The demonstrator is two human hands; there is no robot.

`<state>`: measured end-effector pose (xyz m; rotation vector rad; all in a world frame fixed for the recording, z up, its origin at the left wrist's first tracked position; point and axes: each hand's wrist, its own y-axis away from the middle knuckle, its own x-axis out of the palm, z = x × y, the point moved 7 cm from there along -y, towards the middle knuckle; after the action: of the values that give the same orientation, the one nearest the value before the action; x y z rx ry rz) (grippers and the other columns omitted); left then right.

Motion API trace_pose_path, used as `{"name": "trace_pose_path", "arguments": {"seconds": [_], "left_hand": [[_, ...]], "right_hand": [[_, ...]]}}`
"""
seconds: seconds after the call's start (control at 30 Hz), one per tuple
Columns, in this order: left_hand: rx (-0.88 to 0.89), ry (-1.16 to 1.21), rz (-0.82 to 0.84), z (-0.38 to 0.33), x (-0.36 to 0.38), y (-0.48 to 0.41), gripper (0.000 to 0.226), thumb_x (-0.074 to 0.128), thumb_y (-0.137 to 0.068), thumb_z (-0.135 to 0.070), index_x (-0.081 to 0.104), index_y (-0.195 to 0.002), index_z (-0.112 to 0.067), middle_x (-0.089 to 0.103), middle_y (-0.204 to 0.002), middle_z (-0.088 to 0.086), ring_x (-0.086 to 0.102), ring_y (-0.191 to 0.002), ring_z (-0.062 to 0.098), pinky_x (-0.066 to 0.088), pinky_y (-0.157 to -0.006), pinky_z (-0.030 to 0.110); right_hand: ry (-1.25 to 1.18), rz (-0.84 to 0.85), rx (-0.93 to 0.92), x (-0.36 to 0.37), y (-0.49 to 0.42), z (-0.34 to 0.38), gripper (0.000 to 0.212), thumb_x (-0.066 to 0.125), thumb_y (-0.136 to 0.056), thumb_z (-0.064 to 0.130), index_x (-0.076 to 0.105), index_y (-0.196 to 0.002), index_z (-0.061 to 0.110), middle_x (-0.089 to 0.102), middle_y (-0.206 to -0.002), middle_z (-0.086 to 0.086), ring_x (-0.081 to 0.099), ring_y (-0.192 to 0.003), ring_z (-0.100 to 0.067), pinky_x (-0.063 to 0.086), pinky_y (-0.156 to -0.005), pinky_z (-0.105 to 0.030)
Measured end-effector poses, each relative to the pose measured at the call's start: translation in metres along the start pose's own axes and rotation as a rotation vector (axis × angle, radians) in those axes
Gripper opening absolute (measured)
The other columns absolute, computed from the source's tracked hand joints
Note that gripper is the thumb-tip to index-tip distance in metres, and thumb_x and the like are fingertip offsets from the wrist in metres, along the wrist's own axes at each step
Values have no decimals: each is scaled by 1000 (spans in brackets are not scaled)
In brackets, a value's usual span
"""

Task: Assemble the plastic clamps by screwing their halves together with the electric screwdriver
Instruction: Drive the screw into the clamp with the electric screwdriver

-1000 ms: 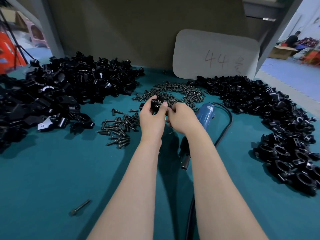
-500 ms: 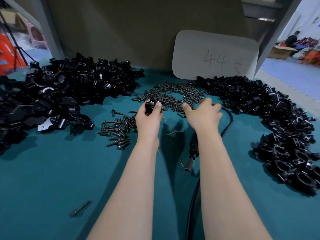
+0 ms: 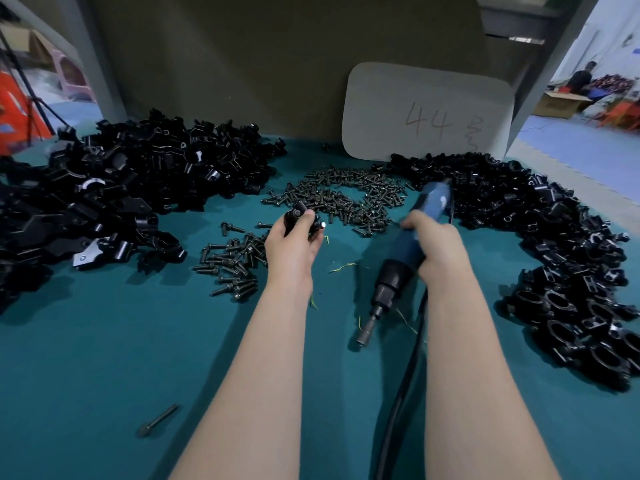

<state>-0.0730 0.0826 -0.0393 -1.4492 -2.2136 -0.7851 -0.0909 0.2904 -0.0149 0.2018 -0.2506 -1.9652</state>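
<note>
My left hand (image 3: 294, 242) grips a small black plastic clamp (image 3: 298, 216) with a screw head showing at its right side, held above the green table. My right hand (image 3: 438, 242) grips the blue electric screwdriver (image 3: 410, 247) by its body; the tool's black nose and metal bit (image 3: 367, 330) point down toward me, just over the table. The two hands are apart, the clamp left of the tool.
Loose black clamp halves (image 3: 131, 188) are piled at the left, assembled clamps (image 3: 561, 258) at the right. Screws (image 3: 346, 199) lie scattered at the middle back, more screws (image 3: 232, 268) left of my left wrist. One long bolt (image 3: 157, 420) lies near front. A white card (image 3: 429, 114) leans at the back.
My right hand left the clamp, reached right to the screwdriver, gripped it and lifted it so its bit points toward me. My left hand kept the clamp and shifted slightly left.
</note>
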Motion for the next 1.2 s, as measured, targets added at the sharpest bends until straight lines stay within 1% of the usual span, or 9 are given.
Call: {"name": "trace_pose_path", "arguments": {"seconds": [0.1,0.2,0.3,0.47,0.73,0.9,0.97,1.03,1.2], "left_hand": [[2,-8,-10,-2,-1,-1,4,61,-94,-11,61,-90,-13,60,-106,11,60,-85,19,57,-74,22],[1,-27,-18,-3,-3,-1,0,61,-94,-12,60,-94,-12,61,-105,13,61,-82,17,58,-71,21],[3,-36,-19,-3,-4,-2,2,60,-94,-12,60,-96,-11,61,-104,13,61,-80,16,58,-72,22],[6,-51,-19,-2,-4,-3,8,59,-95,-12,59,-102,-9,61,-102,12,60,-79,15,57,-72,22],[7,-64,-30,0,-5,-4,12,60,-94,-12,59,-105,-7,60,-102,11,60,-81,16,57,-76,24],[11,-73,-35,-1,-4,-2,3,61,-93,-11,60,-90,-12,61,-107,12,62,-92,19,57,-84,26],[13,-75,-36,-1,-4,-2,8,63,-92,-10,61,-86,-15,62,-105,10,64,-96,19,56,-87,26],[16,-90,-44,-1,-5,-2,9,65,-91,-12,62,-84,-16,63,-102,8,66,-96,20,56,-86,26],[154,-276,-132,-7,-11,-4,14,66,-91,-19,61,-78,-22,64,-83,-2,61,-82,19,54,-86,32]], "right_hand": [[-406,219,91,14,10,8,10,53,-82,2,49,-89,9,49,-84,-7,52,-75,-21,53,-72,-38],[-558,350,101,19,18,11,10,56,-89,15,47,-92,12,48,-86,-6,51,-75,-20,52,-76,-39],[-624,399,148,23,19,6,45,56,-90,50,51,-111,11,53,-90,-8,55,-75,-20,53,-76,-37],[-694,371,185,24,13,1,49,62,-85,54,53,-100,8,56,-73,-6,56,-59,-19,54,-60,-30],[-722,301,140,25,10,0,47,64,-85,51,57,-98,7,61,-74,-6,59,-62,-19,53,-59,-31],[-787,217,158,23,12,-1,47,64,-85,50,57,-97,5,62,-74,-8,62,-60,-19,55,-56,-30],[-822,170,139,18,11,2,44,67,-85,45,55,-106,7,63,-88,-9,65,-76,-23,57,-63,-38],[-831,114,111,13,11,6,30,70,-85,32,54,-99,11,62,-93,-9,65,-87,-25,56,-73,-44],[-946,-26,50,0,6,6,19,68,-84,23,51,-88,13,55,-80,-2,60,-91,-22,51,-80,-32]]}}
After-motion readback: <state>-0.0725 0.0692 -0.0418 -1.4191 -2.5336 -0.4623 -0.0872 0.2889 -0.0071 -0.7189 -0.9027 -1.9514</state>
